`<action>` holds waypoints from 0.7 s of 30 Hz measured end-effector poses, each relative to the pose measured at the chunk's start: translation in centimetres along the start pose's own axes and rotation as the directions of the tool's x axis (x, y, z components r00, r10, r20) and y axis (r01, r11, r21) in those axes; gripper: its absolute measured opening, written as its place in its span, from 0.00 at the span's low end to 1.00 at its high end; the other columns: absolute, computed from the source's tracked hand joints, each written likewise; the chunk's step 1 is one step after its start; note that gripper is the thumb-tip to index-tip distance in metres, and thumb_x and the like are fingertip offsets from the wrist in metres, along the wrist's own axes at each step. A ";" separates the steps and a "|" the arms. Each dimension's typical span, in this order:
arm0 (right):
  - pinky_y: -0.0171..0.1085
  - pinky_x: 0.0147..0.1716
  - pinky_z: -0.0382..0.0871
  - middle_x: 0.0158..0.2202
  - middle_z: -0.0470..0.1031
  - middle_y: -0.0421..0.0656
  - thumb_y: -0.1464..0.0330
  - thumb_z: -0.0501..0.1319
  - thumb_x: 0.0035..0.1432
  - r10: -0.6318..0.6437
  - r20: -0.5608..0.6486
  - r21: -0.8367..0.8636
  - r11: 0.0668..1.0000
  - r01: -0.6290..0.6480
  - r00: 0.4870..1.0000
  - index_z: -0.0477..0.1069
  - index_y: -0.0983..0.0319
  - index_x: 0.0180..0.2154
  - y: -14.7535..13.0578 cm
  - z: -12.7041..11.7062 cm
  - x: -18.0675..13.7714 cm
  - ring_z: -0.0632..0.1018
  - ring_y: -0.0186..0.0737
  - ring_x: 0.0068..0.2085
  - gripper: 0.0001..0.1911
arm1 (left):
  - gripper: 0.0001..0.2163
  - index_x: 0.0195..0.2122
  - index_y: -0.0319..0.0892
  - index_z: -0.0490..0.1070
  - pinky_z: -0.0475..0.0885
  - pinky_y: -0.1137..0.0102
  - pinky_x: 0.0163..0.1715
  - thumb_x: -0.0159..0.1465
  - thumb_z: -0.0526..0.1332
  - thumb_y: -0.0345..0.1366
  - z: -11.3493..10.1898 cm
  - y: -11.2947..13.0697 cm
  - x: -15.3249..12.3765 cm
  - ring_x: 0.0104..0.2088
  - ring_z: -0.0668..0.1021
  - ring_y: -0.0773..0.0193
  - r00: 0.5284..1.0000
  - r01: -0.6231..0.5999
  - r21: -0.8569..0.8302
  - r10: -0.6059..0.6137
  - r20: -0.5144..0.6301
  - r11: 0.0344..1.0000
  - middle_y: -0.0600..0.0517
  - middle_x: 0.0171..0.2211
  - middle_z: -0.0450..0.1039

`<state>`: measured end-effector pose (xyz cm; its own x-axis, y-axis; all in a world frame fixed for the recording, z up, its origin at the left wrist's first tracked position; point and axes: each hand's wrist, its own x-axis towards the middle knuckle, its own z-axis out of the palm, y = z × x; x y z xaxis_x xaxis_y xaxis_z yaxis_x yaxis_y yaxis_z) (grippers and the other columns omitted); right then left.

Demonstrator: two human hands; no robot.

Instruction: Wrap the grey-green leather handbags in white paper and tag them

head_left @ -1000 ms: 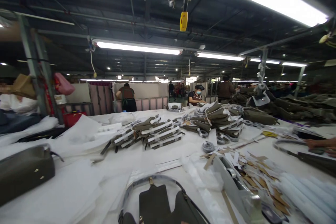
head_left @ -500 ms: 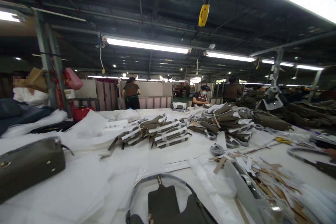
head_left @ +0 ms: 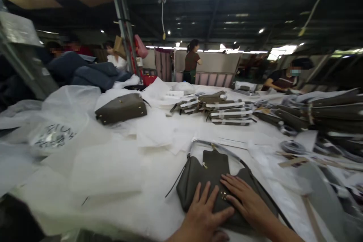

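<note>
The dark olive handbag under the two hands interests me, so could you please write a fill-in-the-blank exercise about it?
The left hand and the right hand lie palm ____ on the dark olive leather-look handbag. Its small metal fittings are ____ in colour. In the picture, the boxy, studded dark olive bag lies to the ____ of this one.

Missing words: down; gold; left.
</note>
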<state>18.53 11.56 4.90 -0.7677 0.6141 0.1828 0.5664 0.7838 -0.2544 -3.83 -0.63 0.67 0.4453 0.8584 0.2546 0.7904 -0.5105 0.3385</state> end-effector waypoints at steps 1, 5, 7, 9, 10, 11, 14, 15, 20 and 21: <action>0.54 0.62 0.64 0.63 0.68 0.46 0.58 0.55 0.67 0.001 0.024 0.024 1.000 -0.002 1.000 0.68 0.56 0.60 0.4 0.5 0.3 0.69 0.50 0.63 0.23 | 0.34 0.68 0.67 0.42 0.51 0.36 0.63 0.65 0.57 0.56 -0.7 0.4 -0.3 0.70 0.48 0.38 1.000 -0.001 -0.009 0.001 -0.021 1.000 0.44 0.72 0.39; 0.50 0.56 0.72 0.54 0.78 0.46 0.56 0.54 0.67 0.079 0.014 0.114 0.990 -0.080 0.997 0.76 0.57 0.52 1.0 0.2 2.4 0.77 0.49 0.55 0.20 | 0.28 0.69 0.65 0.43 0.49 0.41 0.65 0.69 0.50 0.56 -2.4 1.6 -0.6 0.70 0.48 0.44 0.998 0.047 -0.021 -0.048 -0.039 0.999 0.46 0.72 0.41; 0.48 0.55 0.73 0.52 0.79 0.46 0.58 0.53 0.68 0.078 -0.032 0.131 0.989 -0.074 0.996 0.76 0.58 0.51 0.0 -1.4 4.1 0.79 0.48 0.52 0.19 | 0.28 0.68 0.66 0.43 0.50 0.41 0.65 0.69 0.50 0.56 -1.9 1.6 -0.5 0.70 0.48 0.44 0.997 0.049 0.003 -0.049 -0.057 0.999 0.47 0.72 0.42; 0.46 0.56 0.72 0.51 0.79 0.46 0.61 0.52 0.69 0.023 -0.070 0.120 0.993 -0.014 0.997 0.76 0.59 0.51 -1.2 -2.8 5.8 0.79 0.46 0.53 0.18 | 0.30 0.68 0.67 0.42 0.52 0.41 0.65 0.67 0.53 0.56 -0.7 1.4 -0.4 0.70 0.50 0.44 0.994 0.051 0.056 -0.045 -0.099 0.997 0.47 0.72 0.42; 0.45 0.55 0.72 0.51 0.79 0.45 0.63 0.52 0.69 -0.011 -0.080 0.110 0.994 0.020 0.997 0.76 0.60 0.51 -1.6 -3.3 6.5 0.79 0.45 0.52 0.17 | 0.32 0.68 0.67 0.43 0.53 0.41 0.64 0.67 0.56 0.55 0.0 1.2 -0.4 0.70 0.51 0.43 0.991 0.056 0.090 -0.044 -0.126 0.994 0.48 0.72 0.42; 0.44 0.54 0.72 0.50 0.80 0.45 0.65 0.53 0.68 -0.043 -0.083 0.101 0.994 0.051 0.996 0.76 0.60 0.50 -1.7 -3.6 7.1 0.79 0.44 0.52 0.16 | 0.33 0.68 0.67 0.43 0.54 0.42 0.64 0.66 0.58 0.54 0.6 1.0 -0.4 0.69 0.52 0.42 0.987 0.059 0.126 -0.039 -0.155 0.990 0.48 0.72 0.42; 0.43 0.53 0.73 0.48 0.81 0.44 0.67 0.56 0.67 -0.052 -0.113 0.075 0.995 0.061 0.992 0.76 0.59 0.49 -0.2 -3.7 7.3 0.79 0.43 0.50 0.14 | 0.35 0.68 0.64 0.46 0.57 0.45 0.64 0.64 0.63 0.49 1.8 0.4 -0.1 0.68 0.57 0.43 0.972 0.041 0.236 0.016 -0.234 0.971 0.49 0.72 0.44; 0.43 0.53 0.73 0.48 0.81 0.44 0.67 0.56 0.66 -0.023 -0.127 0.065 0.997 0.031 0.992 0.76 0.58 0.49 0.7 -3.6 6.8 0.80 0.43 0.50 0.14 | 0.35 0.68 0.63 0.47 0.58 0.46 0.63 0.64 0.63 0.49 2.0 0.3 0.0 0.68 0.58 0.43 0.964 0.029 0.264 0.044 -0.263 0.964 0.49 0.71 0.46; 0.41 0.51 0.74 0.47 0.81 0.43 0.68 0.57 0.66 0.182 -0.203 0.006 0.983 -0.185 0.962 0.77 0.56 0.48 4.5 -4.4 1.4 0.81 0.42 0.48 0.13 | 0.34 0.67 0.64 0.52 0.59 0.47 0.62 0.62 0.64 0.52 3.5 -0.4 0.5 0.63 0.67 0.43 0.922 0.039 0.288 0.077 -0.380 0.957 0.48 0.66 0.62; 0.40 0.50 0.74 0.46 0.82 0.43 0.67 0.57 0.66 0.219 -0.223 -0.005 0.974 -0.226 0.950 0.78 0.56 0.47 5.0 -4.8 0.0 0.81 0.42 0.47 0.13 | 0.34 0.67 0.64 0.52 0.59 0.46 0.62 0.62 0.64 0.48 3.8 -0.6 0.6 0.62 0.68 0.43 0.925 0.035 0.304 0.085 -0.371 0.952 0.47 0.64 0.64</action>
<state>22.77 15.92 8.18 -0.5382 0.7758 0.3294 0.7269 0.6251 -0.2844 -2.45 0.40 -2.87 0.3224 0.7318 0.6004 0.8959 -0.4406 0.0560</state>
